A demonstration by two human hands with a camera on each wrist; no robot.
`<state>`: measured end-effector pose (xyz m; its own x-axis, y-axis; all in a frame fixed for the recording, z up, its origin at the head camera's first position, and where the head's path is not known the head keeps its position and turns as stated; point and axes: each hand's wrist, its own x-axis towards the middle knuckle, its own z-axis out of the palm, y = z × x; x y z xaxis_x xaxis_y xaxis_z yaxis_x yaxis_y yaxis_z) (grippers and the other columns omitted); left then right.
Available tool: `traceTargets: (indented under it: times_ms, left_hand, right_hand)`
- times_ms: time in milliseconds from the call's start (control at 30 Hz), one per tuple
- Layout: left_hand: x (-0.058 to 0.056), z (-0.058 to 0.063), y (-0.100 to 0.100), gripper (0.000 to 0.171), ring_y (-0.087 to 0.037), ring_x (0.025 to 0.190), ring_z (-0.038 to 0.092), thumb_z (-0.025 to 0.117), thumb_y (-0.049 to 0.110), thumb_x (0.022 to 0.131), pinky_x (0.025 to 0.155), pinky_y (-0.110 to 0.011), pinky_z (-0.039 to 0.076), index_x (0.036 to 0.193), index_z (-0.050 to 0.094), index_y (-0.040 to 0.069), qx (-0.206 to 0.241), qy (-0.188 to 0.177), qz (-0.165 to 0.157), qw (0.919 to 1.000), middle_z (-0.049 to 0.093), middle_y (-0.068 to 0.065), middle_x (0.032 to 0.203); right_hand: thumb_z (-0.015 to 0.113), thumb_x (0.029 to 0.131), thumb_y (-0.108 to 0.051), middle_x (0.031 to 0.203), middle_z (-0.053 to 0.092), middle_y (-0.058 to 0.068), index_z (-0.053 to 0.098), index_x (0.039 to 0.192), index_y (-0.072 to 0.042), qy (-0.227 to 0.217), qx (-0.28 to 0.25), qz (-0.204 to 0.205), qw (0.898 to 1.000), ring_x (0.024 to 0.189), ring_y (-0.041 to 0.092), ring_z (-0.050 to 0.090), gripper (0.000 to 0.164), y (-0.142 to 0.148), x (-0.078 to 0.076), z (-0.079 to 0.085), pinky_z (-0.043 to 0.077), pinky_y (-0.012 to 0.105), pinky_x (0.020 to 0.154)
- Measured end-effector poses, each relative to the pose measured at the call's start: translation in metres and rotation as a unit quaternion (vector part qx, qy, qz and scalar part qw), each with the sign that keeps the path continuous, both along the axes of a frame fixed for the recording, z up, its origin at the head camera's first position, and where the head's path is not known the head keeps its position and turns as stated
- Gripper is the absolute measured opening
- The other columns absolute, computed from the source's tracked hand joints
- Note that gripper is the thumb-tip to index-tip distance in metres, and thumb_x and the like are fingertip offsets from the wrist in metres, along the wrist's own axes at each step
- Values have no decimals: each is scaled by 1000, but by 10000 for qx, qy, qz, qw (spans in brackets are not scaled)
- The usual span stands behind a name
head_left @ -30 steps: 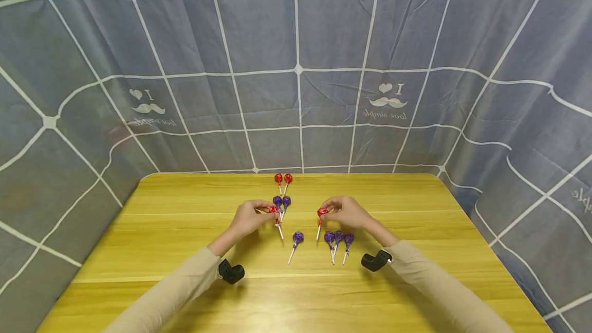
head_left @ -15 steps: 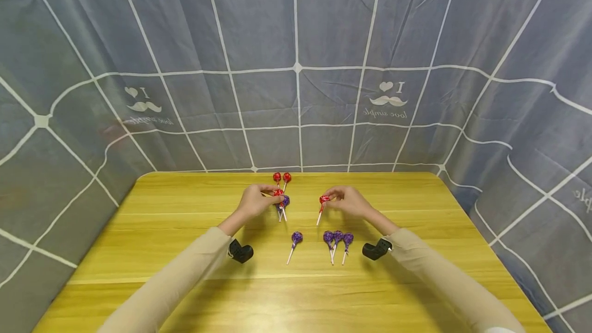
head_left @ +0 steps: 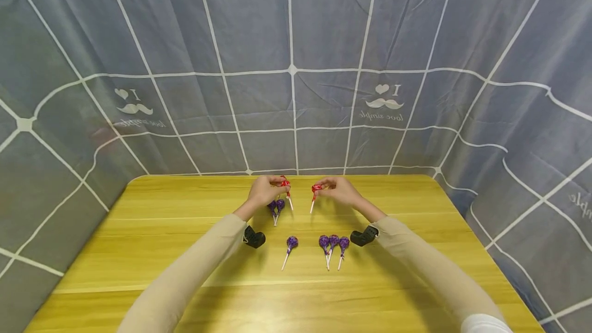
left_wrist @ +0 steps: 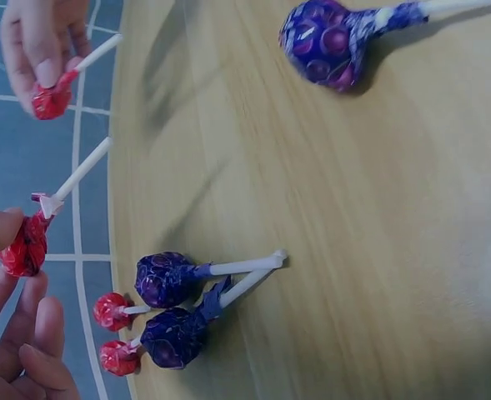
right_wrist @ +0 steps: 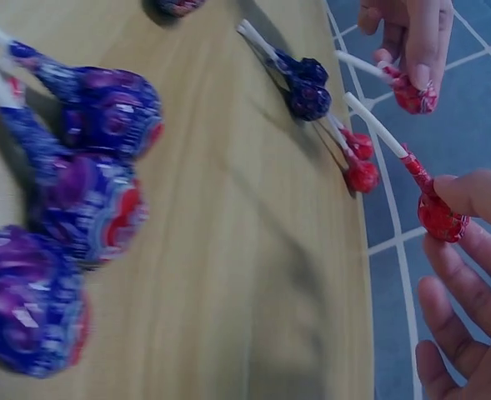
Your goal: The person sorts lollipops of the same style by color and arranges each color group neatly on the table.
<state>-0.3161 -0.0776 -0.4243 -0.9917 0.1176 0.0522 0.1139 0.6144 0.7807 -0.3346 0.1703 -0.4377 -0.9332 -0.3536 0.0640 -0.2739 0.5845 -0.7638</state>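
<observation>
Pinching a left-side red lollipop (head_left: 286, 185) by its wrapped head, the left hand (head_left: 265, 190) has thumb and fingers on the candy, the stick pointing to 5 o'clock in the head view. Likewise, the right hand (head_left: 342, 191) grasps a right-side red lollipop (head_left: 316, 188) by the head, its stick towards 7 o'clock. Both held sweets are raised off the wooden bench (head_left: 152, 251).

Take the lone purple lollipop (head_left: 292, 242) as the centre of the dial; its own stick points to 7 o'clock. From there, the left-side red lollipop is at 12 o'clock and the right-side one at 1. A purple pair (head_left: 276, 205) lies at 11 o'clock, stick ends meeting, just beside the left hand. Three purple lollipops (head_left: 334, 241) lie close together at 3 o'clock. The left wrist view shows two more red lollipops (left_wrist: 118, 357) lying near the bench's far edge, beyond the purple pair; the left hand largely hides them in the head view. A grey curtain (head_left: 250, 102) with white lines hangs behind at 12 o'clock.
</observation>
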Motion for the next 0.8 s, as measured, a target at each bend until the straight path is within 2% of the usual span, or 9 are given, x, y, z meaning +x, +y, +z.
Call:
traceTargets:
  times_ms: [167, 300, 467, 633, 800]
  left_hand:
    - [-9, 2, 4, 36, -26, 97, 65, 72, 26, 85, 75, -31, 49, 114, 71, 5, -222, 40, -126, 9997, 72, -12, 106]
    - [-14, 8, 4, 35, -28, 103, 65, 71, 25, 87, 83, -38, 51, 116, 70, 5, -252, -29, -205, 9995, 71, -13, 111]
    - [-24, 19, 3, 34, -26, 99, 67, 70, 26, 87, 83, -38, 51, 115, 70, 7, -538, 42, -285, 9981, 73, -11, 107]
    - [-32, 29, 8, 35, -23, 92, 68, 69, 29, 87, 76, -33, 52, 115, 71, 8, -742, 26, -353, 9966, 74, -10, 104]
    - [-40, 22, 19, 34, -25, 92, 68, 69, 26, 88, 81, -35, 52, 116, 70, 7, -571, -11, -195, 9982, 73, -11, 106]
  right_hand:
    - [73, 84, -17, 97, 72, 13, 70, 110, -3, 94, -14, -6, 10000, 77, 15, 62, 30, -3, -9, 5, 45, 23, 68]
    - [72, 85, -18, 99, 72, 14, 69, 112, -2, 76, 50, 11, 10000, 81, 21, 65, 31, -4, -15, 8, 46, 24, 70]
    - [71, 85, -18, 100, 71, 15, 69, 112, -3, -15, -61, -122, 9999, 81, 19, 64, 31, -8, -22, 11, 44, 25, 70]
    - [71, 86, -18, 103, 72, 15, 69, 114, -3, 15, -109, -168, 9998, 84, 20, 65, 32, -11, -29, 10, 46, 24, 72]
    - [72, 85, -16, 103, 72, 17, 68, 114, -1, 79, -191, -232, 9995, 85, 19, 65, 32, -13, -36, 9, 48, 24, 73]
